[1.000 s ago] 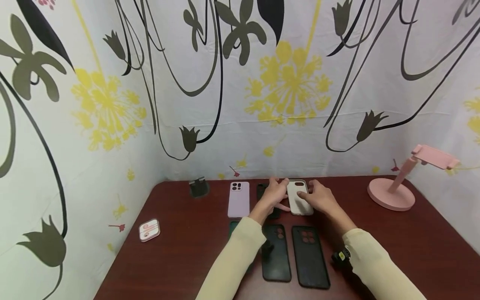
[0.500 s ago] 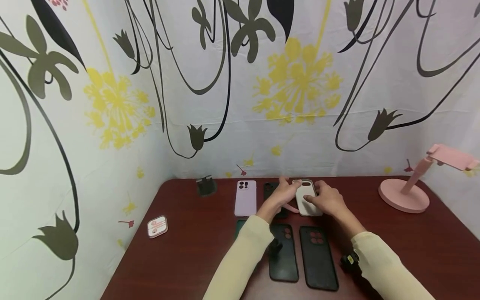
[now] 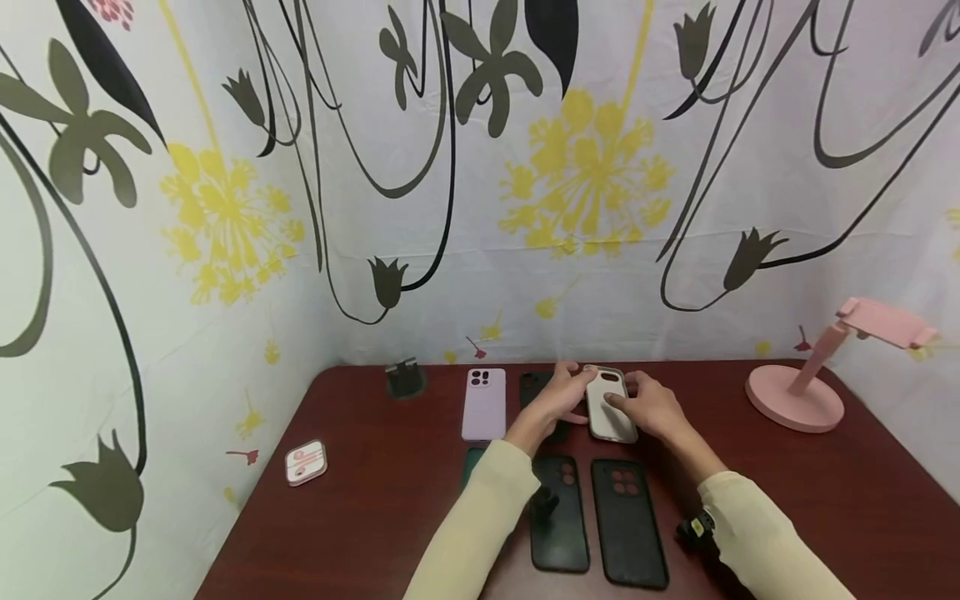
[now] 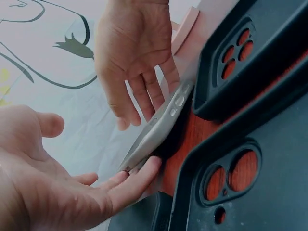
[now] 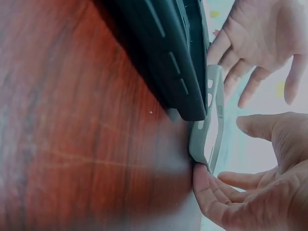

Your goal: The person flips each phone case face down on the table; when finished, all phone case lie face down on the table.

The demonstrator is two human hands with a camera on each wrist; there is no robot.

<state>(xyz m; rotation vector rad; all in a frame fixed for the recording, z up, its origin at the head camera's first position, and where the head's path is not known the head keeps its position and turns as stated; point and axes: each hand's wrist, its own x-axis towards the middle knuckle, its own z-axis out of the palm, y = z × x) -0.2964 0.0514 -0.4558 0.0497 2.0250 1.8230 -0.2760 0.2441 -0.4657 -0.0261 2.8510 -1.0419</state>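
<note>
A white phone case (image 3: 611, 410) with one wide camera cutout lies at the back of the table, between both hands. My left hand (image 3: 561, 395) is at its left edge. In the left wrist view, the left fingertips (image 4: 153, 166) touch the case's edge while the thumb stands apart. At the right edge is my right hand (image 3: 654, 407). In the right wrist view, its fingertips (image 5: 201, 175) meet the near corner of the case, thumb raised away from it. A black phone case (image 3: 534, 385) lies partly hidden behind the left hand.
Two dark phone cases, one (image 3: 564, 529) by the left sleeve and another (image 3: 628, 525) right of it, lie in front. A green case (image 3: 471, 463) is mostly covered by the sleeve. Also on the table are a lavender case (image 3: 484, 408), pink stand (image 3: 795, 400) and small white box (image 3: 306, 463).
The white phone case has shifted slightly toward me and to the right, with both hands staying at its edges. The head view has moved a little.
</note>
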